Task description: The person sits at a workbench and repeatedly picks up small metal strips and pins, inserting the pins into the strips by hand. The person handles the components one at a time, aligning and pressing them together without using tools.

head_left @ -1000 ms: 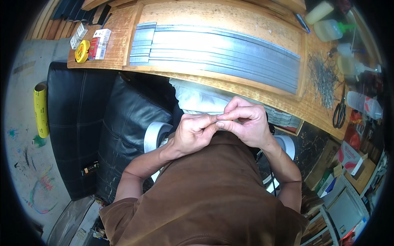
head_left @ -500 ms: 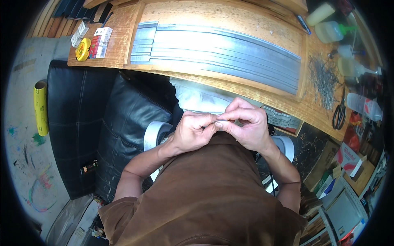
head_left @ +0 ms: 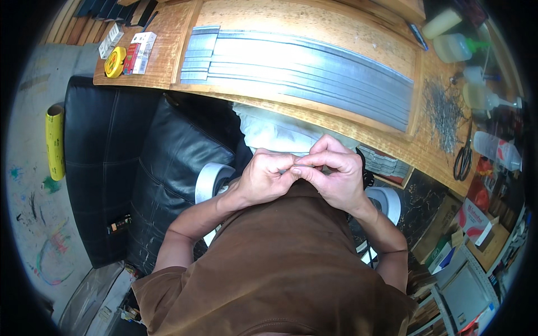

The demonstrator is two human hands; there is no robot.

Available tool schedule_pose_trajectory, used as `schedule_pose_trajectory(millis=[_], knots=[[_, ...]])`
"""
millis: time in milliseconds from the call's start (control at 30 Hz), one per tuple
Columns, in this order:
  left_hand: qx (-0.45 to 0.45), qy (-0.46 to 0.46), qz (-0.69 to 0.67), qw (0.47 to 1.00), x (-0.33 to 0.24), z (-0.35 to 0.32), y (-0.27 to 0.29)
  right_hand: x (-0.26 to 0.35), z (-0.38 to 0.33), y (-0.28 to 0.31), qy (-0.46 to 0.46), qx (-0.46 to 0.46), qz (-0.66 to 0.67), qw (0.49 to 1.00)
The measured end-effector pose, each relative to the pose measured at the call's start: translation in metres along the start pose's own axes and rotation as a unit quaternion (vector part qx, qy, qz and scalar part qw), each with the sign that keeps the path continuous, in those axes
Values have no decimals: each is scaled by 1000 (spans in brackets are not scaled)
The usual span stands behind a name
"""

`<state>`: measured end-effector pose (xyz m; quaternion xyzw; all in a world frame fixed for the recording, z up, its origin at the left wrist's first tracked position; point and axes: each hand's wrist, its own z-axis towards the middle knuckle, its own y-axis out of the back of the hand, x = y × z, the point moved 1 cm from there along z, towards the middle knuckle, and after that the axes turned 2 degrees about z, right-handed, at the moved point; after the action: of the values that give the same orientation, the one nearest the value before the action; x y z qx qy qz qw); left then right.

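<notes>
Both hands meet in front of my chest, just off the near edge of the workbench. Thumb and fingertips of my left hand are pinched together and touch the fingertips of the other hand. My right hand pinches too, its index finger bent over the thumb. Whatever thin, small piece lies between them is almost wholly hidden by the fingers. Beyond my hands, long grey strips lie side by side in a shallow wooden recess. Shorter grey strips lie at their left end.
The wooden workbench bears a yellow tape measure and small boxes at left. A heap of thin metal pins, black scissors and plastic bottles stand at right. A black leather sofa is left of me.
My hands stay pinched together, with the fingertips slightly shifted. A thin dark edge that showed between them is now mostly covered. The view has tilted a little.
</notes>
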<state>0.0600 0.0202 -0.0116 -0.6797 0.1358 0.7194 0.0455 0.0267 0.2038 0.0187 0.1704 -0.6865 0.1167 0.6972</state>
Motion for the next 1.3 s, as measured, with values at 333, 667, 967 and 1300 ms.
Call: schedule_pose_trajectory(millis=[333,667,967,1300], knots=[[90,34,28,995,-7,8,15,-5,-9,-10,105,-64,-63,990],[94,43,-7,995,-8,17,23,2,-9,1,37,-30,-17,999],[110,56,0,992,-7,16,25,2,-8,1,26,-34,-30,999],[122,62,-3,991,-12,17,27,1,-7,1,32,-35,-23,999]])
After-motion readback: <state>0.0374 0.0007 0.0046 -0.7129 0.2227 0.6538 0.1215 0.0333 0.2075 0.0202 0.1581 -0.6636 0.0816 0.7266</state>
